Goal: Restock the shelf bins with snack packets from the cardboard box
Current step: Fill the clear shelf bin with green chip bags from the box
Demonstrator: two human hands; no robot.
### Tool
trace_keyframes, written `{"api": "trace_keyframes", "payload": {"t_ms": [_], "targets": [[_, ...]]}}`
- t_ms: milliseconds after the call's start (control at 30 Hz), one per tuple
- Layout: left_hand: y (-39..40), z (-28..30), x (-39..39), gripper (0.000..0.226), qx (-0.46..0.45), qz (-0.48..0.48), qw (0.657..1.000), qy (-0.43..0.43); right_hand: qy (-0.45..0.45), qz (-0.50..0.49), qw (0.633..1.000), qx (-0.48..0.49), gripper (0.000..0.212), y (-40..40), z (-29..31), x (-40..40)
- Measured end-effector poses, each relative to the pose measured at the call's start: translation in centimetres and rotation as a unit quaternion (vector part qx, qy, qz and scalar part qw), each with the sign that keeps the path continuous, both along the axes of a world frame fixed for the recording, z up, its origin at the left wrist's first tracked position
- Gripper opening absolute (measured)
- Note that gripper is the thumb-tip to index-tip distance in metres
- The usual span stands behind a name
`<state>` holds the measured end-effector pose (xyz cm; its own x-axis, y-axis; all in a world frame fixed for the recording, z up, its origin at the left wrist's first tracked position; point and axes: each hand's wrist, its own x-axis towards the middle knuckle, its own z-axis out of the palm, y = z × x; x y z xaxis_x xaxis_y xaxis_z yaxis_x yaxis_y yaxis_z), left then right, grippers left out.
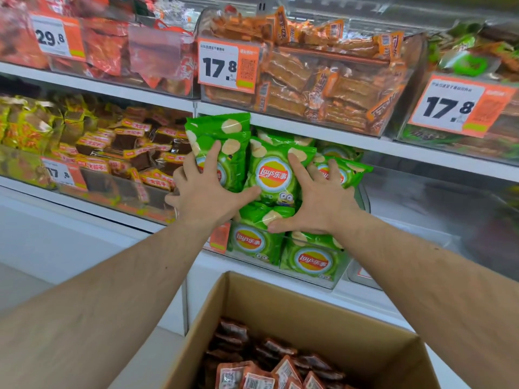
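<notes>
My left hand (205,192) and my right hand (317,203) grip a bunch of green Lay's chip packets (273,175) between them, fingers spread over the fronts and thumbs underneath. The bunch is just above a clear shelf bin (363,200) on the middle shelf. More green chip packets (311,261) lie inside that bin. An open cardboard box (309,310) sits below my arms and holds several red-brown snack packets (261,357).
The upper shelf carries clear bins of orange packets (323,80) and red packets (112,46), with a 17.8 price tag (227,66). Left of the chips is a bin of brown and yellow packets (126,147). Another clear bin (421,197) stands to the right.
</notes>
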<state>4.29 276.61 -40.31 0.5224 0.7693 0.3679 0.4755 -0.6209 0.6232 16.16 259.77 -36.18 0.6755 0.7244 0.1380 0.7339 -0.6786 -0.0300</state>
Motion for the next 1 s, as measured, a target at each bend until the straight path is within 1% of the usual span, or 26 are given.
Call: {"api": "trace_keyframes", "payload": {"t_ms": [133,200,267,333,367,400,500,567,667,733,867,1000], "targets": [[0.2,0.2,0.3,0.111,0.000,-0.002,1.000,0.001,0.007,-0.002,1.000,0.006,0.142,0.3,0.0,0.4],[0.3,0.5,0.0,0.110,0.030,0.006,0.999,0.015,0.006,-0.001,1.000,0.012,0.141,0.3,-0.1,0.4],[0.8,0.6,-0.2,0.110,0.123,0.022,0.991,0.040,0.000,-0.001,1.000,0.015,0.141,0.2,-0.2,0.4],[1.6,1.3,-0.3,0.109,0.247,0.027,0.968,0.040,-0.001,-0.002,1.000,0.014,0.141,0.2,-0.2,0.4],[2.0,1.9,-0.2,0.106,0.294,0.016,0.955,0.033,0.001,-0.002,1.000,0.013,0.141,0.2,-0.2,0.4],[2.3,2.7,0.0,0.102,0.316,-0.006,0.948,0.033,0.003,-0.002,1.000,0.011,0.141,0.2,-0.2,0.4],[2.6,4.5,0.9,0.104,0.300,-0.078,0.949,0.059,0.004,-0.003,1.000,0.007,0.141,0.2,-0.2,0.4],[2.5,4.3,1.4,0.103,0.295,-0.083,0.950,0.061,0.006,-0.002,1.000,0.008,0.141,0.2,-0.1,0.4],[2.2,3.0,1.5,0.097,0.305,-0.086,0.947,0.052,0.006,0.001,1.000,0.010,0.141,0.1,-0.2,0.3],[1.8,3.1,1.7,0.096,0.299,-0.094,0.948,0.062,0.003,0.003,1.000,0.013,0.141,0.2,-0.2,0.3],[1.8,4.5,2.6,0.090,0.259,-0.121,0.954,0.086,0.005,0.001,1.000,0.009,0.141,0.3,-0.1,0.5],[2.5,5.7,3.0,0.076,0.196,-0.140,0.964,0.109,0.004,-0.007,1.000,0.003,0.141,0.5,-0.1,0.5]]}}
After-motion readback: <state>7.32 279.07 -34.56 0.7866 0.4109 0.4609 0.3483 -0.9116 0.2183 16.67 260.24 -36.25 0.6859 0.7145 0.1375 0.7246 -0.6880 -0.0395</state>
